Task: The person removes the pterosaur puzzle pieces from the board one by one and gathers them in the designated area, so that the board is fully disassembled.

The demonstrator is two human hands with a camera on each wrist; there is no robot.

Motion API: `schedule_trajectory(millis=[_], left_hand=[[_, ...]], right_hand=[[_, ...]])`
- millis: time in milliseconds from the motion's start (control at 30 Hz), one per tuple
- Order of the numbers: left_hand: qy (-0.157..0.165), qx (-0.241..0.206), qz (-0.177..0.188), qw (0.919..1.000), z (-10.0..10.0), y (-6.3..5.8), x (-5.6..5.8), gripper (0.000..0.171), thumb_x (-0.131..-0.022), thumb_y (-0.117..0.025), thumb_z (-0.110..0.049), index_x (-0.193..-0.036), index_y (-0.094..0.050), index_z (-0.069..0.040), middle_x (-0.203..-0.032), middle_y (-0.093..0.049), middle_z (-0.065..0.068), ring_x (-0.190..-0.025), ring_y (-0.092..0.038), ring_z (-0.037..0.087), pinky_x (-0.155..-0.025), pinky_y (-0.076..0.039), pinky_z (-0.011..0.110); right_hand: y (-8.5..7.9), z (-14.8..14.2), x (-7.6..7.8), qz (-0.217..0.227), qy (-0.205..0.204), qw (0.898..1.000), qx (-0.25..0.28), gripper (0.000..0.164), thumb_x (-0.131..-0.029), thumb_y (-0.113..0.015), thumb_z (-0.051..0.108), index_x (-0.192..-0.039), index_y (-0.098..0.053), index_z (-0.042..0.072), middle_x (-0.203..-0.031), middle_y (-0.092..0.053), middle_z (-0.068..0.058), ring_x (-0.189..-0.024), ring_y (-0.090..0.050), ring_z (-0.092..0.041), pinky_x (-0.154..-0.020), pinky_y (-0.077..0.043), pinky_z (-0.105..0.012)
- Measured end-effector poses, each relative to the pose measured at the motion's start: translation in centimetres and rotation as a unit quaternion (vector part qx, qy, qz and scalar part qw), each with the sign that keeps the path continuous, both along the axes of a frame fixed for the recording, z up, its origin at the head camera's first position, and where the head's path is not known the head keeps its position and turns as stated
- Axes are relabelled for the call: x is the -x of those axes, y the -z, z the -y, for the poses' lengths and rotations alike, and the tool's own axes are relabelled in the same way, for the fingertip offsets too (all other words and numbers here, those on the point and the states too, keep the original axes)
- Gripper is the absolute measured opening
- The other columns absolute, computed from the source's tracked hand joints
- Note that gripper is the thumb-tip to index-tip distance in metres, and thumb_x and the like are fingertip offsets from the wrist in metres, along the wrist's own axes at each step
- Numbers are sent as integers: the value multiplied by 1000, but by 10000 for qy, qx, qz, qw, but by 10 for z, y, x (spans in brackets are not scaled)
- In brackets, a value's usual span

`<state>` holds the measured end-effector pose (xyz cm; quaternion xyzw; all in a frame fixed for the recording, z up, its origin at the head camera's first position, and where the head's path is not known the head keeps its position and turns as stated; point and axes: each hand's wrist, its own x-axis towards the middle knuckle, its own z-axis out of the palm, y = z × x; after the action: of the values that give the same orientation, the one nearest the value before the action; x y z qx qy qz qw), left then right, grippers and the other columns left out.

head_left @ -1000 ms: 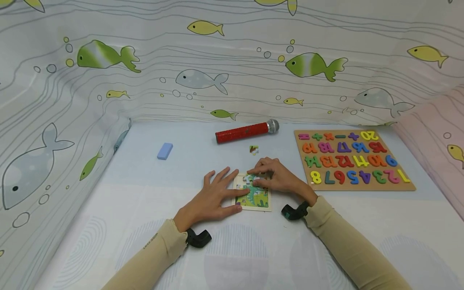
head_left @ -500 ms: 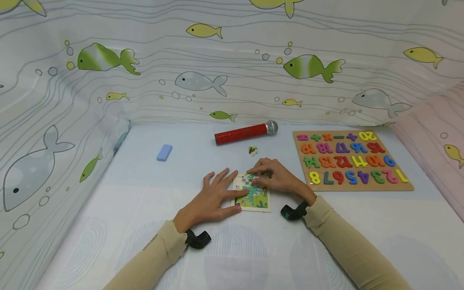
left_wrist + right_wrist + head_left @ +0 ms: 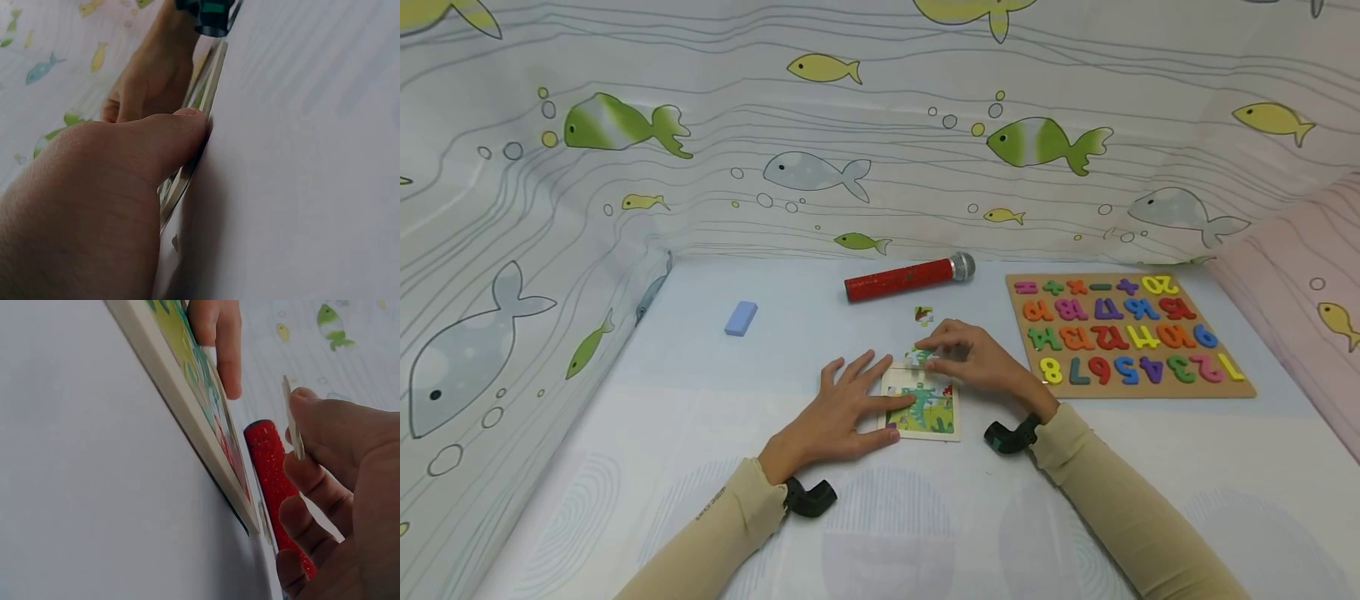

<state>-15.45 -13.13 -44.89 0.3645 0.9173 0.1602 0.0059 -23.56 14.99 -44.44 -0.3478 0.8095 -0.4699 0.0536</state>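
Observation:
A small jigsaw puzzle (image 3: 936,423) with a green dinosaur picture in a pale wooden frame lies on the table. My left hand (image 3: 842,415) rests on its left side, fingers spread, one finger across the picture. In the left wrist view the thumb (image 3: 181,134) touches the frame's edge. My right hand (image 3: 976,358) pinches a puzzle piece (image 3: 917,357) between thumb and fingers at the frame's far edge. The right wrist view shows that thin piece (image 3: 292,422) edge-on, held apart from the frame. Another loose piece (image 3: 923,315) lies just beyond.
A red microphone (image 3: 902,280) lies behind the loose piece. To the right is a wooden number board (image 3: 1138,388) with colourful digits and signs. A blue block (image 3: 741,318) sits at the back left. Fish-printed cloth (image 3: 700,208) rises behind the table.
The right hand has lifted the puzzle piece from the upper part of the puzzle and shifted it slightly away toward the far edge. The left hand stays in place.

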Motion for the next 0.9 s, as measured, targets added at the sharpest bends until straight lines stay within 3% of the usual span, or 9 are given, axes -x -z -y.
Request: schedule_trajectory(millis=[367, 900], left_hand=[[17, 11, -40, 10000, 0, -1, 0, 53, -97, -52, -61, -147, -52, -44, -169, -27, 11, -158, -17, 38, -116, -12, 70], [-24, 0, 42, 10000, 0, 0, -1, 52, -97, -51, -62, -147, -50, -47, -170, -26, 9, -159, -15, 36, -117, -11, 68]], right_hand=[[-5, -10, 6, -7, 233, 9997, 56, 30, -92, -75, 11, -122, -75, 8, -106, -68, -9, -93, -54, -24, -84, -44, -39], [-8, -29, 24, -449, 800, 9955, -225, 30, -90, -77, 11, -121, -76, 9, -104, -68, -10, -86, -52, -23, -75, -41, -36]])
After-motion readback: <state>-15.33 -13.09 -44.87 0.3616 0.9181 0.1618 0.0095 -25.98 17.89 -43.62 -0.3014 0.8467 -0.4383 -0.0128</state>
